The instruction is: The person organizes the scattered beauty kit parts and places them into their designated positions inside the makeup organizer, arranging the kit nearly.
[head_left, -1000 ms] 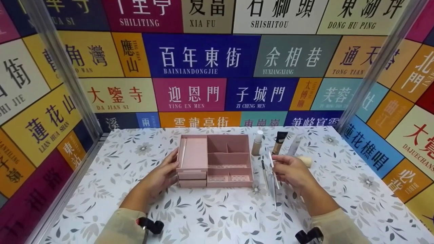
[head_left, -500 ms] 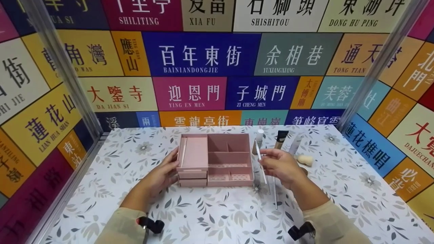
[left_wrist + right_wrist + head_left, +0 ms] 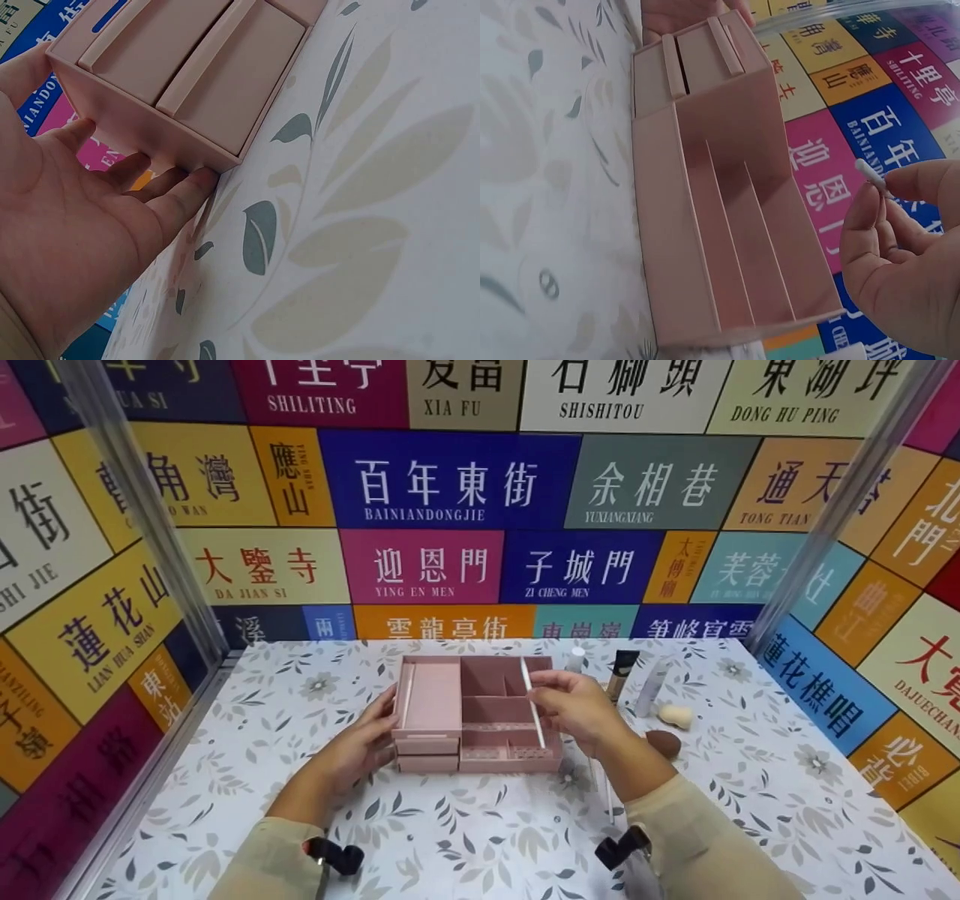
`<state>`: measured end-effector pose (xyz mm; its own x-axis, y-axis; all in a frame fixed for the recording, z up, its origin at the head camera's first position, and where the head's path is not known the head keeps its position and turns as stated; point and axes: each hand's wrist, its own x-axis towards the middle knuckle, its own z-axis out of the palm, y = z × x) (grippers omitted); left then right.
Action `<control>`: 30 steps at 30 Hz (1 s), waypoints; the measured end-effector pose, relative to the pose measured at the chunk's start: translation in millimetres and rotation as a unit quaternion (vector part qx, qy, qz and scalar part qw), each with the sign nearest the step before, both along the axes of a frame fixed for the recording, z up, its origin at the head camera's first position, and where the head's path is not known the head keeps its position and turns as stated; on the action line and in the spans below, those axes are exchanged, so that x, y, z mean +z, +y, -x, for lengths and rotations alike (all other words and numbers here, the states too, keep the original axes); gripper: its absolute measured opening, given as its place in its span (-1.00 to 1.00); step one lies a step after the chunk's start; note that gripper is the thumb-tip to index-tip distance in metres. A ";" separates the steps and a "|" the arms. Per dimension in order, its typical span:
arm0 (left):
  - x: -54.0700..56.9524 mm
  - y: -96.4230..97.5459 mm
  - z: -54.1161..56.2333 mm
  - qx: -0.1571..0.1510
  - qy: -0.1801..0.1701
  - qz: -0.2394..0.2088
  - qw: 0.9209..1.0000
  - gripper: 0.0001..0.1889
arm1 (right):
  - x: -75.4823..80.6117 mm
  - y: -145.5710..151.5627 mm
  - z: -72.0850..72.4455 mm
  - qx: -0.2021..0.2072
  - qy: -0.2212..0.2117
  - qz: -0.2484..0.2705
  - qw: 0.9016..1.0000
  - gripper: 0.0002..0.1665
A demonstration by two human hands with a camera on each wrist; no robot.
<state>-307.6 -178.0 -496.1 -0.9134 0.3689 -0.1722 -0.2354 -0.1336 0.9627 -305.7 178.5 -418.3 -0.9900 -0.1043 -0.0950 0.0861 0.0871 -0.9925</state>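
A pink desk organizer (image 3: 433,696) stands on the table, with drawers on its left and several open compartments on its right. My left hand (image 3: 364,740) rests against its left wall; in the left wrist view the fingertips (image 3: 201,180) touch the wall, with the thumb at the upper edge. Between thumb and fingers, my right hand (image 3: 579,705) pinches a thin white pencil-like stick (image 3: 533,703). The stick overlaps the right-hand compartments in the head view. In the right wrist view the stick (image 3: 870,174) shows end-on, apart from the organizer (image 3: 654,225).
Right of the organizer stand a white-capped bottle (image 3: 576,658), a black-capped tube (image 3: 620,675) and a pale tube (image 3: 652,686). Nearby lie a cream sponge (image 3: 675,715), a brown oval item (image 3: 663,744) and a thin brush-like stick (image 3: 610,795), partly behind the right arm.
My right hand has carried the white stick leftward from beside the cosmetics to over the organizer's right compartments. The left hand has stayed against the organizer.
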 end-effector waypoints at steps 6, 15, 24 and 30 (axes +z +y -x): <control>-1.7 -0.7 -1.8 -0.004 0.010 -0.003 1.000 -0.24 | 4.7 -25.9 10.5 0.018 -0.010 0.037 0.999 -0.55; -1.9 -0.2 -0.9 -0.005 0.009 -0.003 1.000 -0.22 | 7.0 -60.9 28.3 0.014 -0.024 0.043 0.999 -0.52; -1.0 0.3 0.1 0.003 -0.007 -0.007 1.000 -0.24 | 9.5 -96.0 41.0 0.023 -0.037 0.088 0.995 -0.56; -1.4 0.3 0.7 0.003 -0.011 -0.006 1.000 -0.23 | 11.5 -118.6 48.6 0.028 -0.041 0.096 0.994 -0.52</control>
